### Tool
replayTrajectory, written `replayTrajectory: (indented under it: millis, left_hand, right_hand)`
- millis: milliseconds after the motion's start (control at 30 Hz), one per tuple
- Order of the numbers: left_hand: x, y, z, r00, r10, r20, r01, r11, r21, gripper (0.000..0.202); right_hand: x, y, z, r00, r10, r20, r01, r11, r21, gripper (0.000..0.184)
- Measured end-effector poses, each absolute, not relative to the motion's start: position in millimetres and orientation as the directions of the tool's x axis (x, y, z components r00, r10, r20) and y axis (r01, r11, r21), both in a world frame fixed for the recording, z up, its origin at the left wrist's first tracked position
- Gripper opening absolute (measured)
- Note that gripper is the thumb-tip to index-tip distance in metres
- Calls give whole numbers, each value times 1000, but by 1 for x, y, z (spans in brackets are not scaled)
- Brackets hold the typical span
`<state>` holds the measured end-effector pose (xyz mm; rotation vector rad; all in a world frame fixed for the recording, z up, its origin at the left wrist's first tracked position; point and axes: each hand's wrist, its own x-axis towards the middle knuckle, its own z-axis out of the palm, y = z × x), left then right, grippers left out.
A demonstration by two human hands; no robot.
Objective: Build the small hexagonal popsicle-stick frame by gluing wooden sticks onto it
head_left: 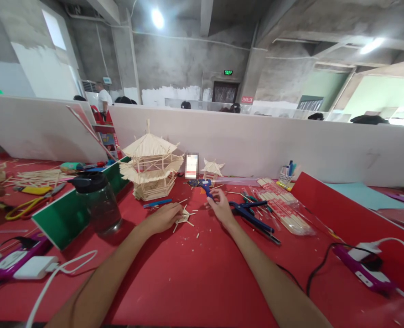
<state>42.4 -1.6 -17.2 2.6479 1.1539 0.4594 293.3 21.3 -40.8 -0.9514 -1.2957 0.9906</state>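
Observation:
My left hand (164, 217) rests on the red table (202, 278), its fingers closed on a small star-shaped piece of wooden sticks (184, 217). My right hand (221, 207) lies further right, fingers curled round the handle of a blue glue gun (202, 184) that points left. Behind my left hand stands a two-tier pagoda model (150, 166) built of sticks. A small stick roof piece (212, 167) sits behind the glue gun.
A dark water bottle (99, 202) and a green board (68, 214) stand at left. Blue pliers (251, 214) and a packet of sticks (284, 207) lie at right. Power strips with cables (362, 269) sit near both front corners. A white partition (256, 141) closes the back.

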Motion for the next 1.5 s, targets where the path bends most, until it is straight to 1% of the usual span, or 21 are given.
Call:
replayTrajectory:
  millis: [67,133,233,367,433,500,600,667,733,767,867,933,967,1033,1100,1200,1333,1500]
  left_hand:
    - [43,0,-19,638,739,218,677,-673,298,16]
    - [44,3,-22,620,747,240,688,-665,292,15]
    - [45,6,-25,597,759,260,697,-651,299,13]
    - [45,8,-28,604,743,287,674,-669,313,15]
    - [44,8,-30,612,730,303,660,-683,313,17]
    - [43,10,-32,617,721,316,649,-693,312,18]
    - [42,13,-36,616,715,329,632,-699,334,20]
    - [41,15,-37,608,719,337,621,-695,362,21]
    - [40,17,-38,600,722,344,607,-691,392,21]
    - [40,17,-39,600,723,344,599,-690,406,21]
    - [37,19,-39,601,726,335,570,-683,458,19]
    - [35,20,-39,598,735,320,562,-669,486,19]
    - [35,20,-39,596,740,311,564,-662,494,20]
    - [35,21,-38,588,753,294,576,-645,502,22]
    - [35,20,-37,580,762,287,586,-636,502,23]
    - [36,19,-36,582,759,294,585,-641,496,23]
    - [36,18,-37,585,755,295,588,-646,486,21]
    - [36,18,-36,584,761,282,607,-640,470,20]
  right_hand:
    - [291,20,-39,46,953,299,-196,302,-933,46]
    - [291,18,-37,22,951,310,-259,305,-917,51]
    - [292,13,-32,-92,942,322,-320,278,-906,45]
    - [293,2,-23,-262,925,276,-474,126,-871,39]
    - [294,-2,-19,-343,902,261,-500,59,-864,37]
    - [294,-4,-17,-398,878,266,-499,36,-866,35]
    - [294,-6,-18,-426,852,305,-496,61,-866,35]
    - [296,-7,-19,-419,844,336,-481,108,-870,35]
    - [299,-8,-20,-405,848,342,-406,169,-898,37]
    - [301,-8,-21,-398,855,332,-332,203,-921,37]
    - [310,-8,-22,-402,880,252,13,281,-960,41]
    - [314,-9,-21,-419,885,201,231,318,-919,42]
    - [315,-9,-21,-436,881,186,313,342,-886,41]
    - [314,-12,-19,-484,860,161,426,392,-815,39]
    - [310,-15,-17,-545,828,135,482,441,-757,38]
    - [302,-19,-14,-595,788,155,488,508,-710,34]
    - [295,-21,-14,-598,771,220,490,568,-661,27]
    - [293,-18,-19,-601,764,234,504,590,-630,27]
